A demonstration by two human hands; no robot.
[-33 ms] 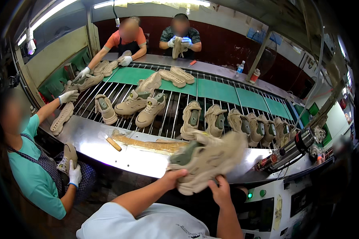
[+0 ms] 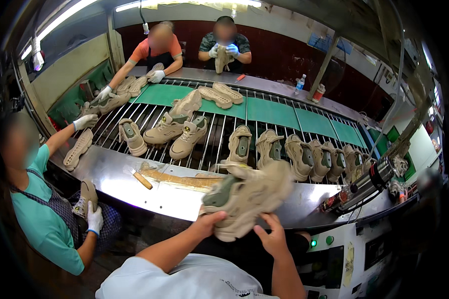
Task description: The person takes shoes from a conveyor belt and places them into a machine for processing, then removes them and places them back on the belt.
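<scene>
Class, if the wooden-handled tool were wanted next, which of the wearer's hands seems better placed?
Probably the left hand: it is nearer the tool, though it holds the shoe; the right hand is farther off.

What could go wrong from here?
1. Slip: the left hand grips the beige sneaker near its heel, while the right hand's grip at the sole is unclear. The toe sticks out beyond both hands, so the sneaker might twist or drop.
2. Knock: it overlaps the row of sneakers in this view; depth is unclear, but a swing forward could bump one.
3. Loose tool: the wooden-handled tool lies on the metal ledge and could get brushed off.
</scene>
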